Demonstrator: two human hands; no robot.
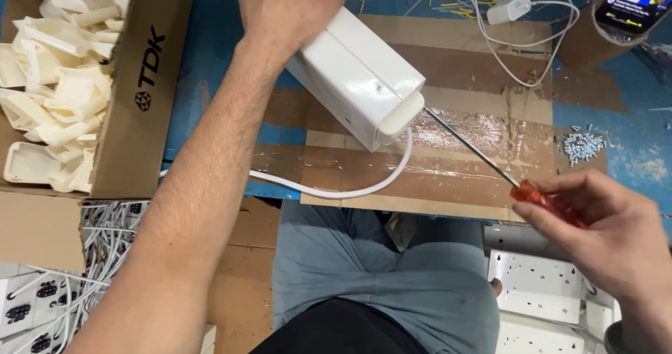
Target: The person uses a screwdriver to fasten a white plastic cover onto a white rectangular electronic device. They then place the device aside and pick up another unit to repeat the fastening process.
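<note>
The left hand (290, 8) was clamped over the far end of a long white plastic housing (357, 74), which lay on the cardboard-and-tape-covered worktop (448, 179) and ran from about eleven o'clock down toward the centre of the view. The housing's near end, capped by a rounded white piece, pointed toward five o'clock, and a white cable (336, 189) curved out from under it and trailed away toward nine o'clock. The right hand (609, 235), at about four o'clock, had its fingers closed around the orange-red handle of a screwdriver (490, 161); the thin metal shaft ran up toward ten o'clock, and its tip met the capped end of the housing, though whether it sat in a screw could not be told. The two hands were well apart. At three o'clock, just beyond the right hand, lay a small heap of silver screws (582, 144). At nine to eleven o'clock stood an open cardboard box (140, 116) filled with cream-coloured plastic parts (56, 95). At one o'clock lay a tangle of white cords, and at two o'clock a lit phone (635, 3) rested on a cardboard roll.
</note>
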